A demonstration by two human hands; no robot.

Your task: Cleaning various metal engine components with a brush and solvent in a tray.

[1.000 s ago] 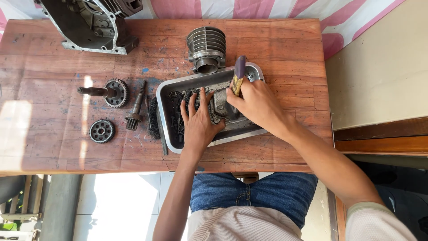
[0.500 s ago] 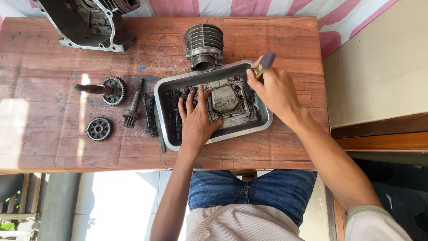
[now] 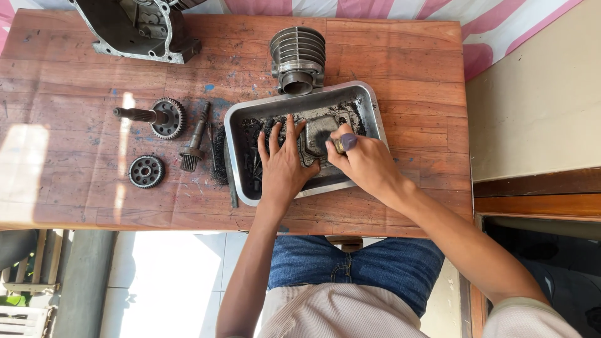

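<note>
Fingers (image 3: pixel 275 134) of my left hand (image 3: pixel 285 166) lie spread, pressing flat on the grey metal cover (image 3: pixel 318 134) in the steel tray (image 3: pixel 369 103). My right hand (image 3: pixel 366 164) has its fingers pinching a purple-handled brush (image 3: pixel 345 143) against that cover's near edge. Tray sits mid-desk (image 3: pixel 413 75), the finned cylinder (image 3: pixel 298 57) touching its far rim. Left of it I see a wire brush (image 3: pixel 219 153), splined shaft (image 3: pixel 194 139), two gears (image 3: pixel 145 171) and, farther off, the engine casing (image 3: pixel 141 28).
</note>
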